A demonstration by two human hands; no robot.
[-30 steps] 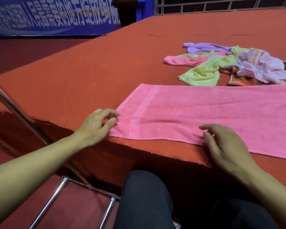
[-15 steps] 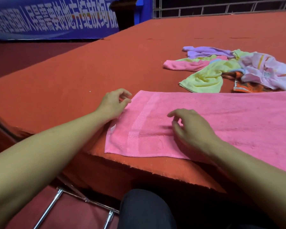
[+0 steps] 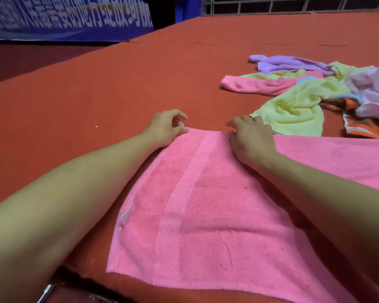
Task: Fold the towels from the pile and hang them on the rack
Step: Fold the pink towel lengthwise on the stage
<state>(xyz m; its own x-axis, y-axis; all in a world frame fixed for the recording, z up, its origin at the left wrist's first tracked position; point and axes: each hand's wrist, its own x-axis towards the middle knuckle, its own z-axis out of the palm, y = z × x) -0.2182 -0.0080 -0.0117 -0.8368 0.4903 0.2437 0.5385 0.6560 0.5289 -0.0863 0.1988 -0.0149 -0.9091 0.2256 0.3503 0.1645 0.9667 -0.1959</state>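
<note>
Both hands moved up to pink towel (image 3: 217,215) far edge, left hand (image 3: 165,127) and right hand (image 3: 251,136) fingers pinching it

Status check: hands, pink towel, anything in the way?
Both hands, left and right, pinching pink towel's far edge. Towel flat, unfolded. Towel pile just beyond.

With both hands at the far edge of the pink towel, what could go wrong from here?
1. The near edge of the pink towel lies close to the table's front edge; pulling it nearer may let it slide off.
2. The right hand is beside the yellow towel of the pile; it may catch it when lifting.
3. The left hand holds only the corner, so the fold may come out uneven.
</note>
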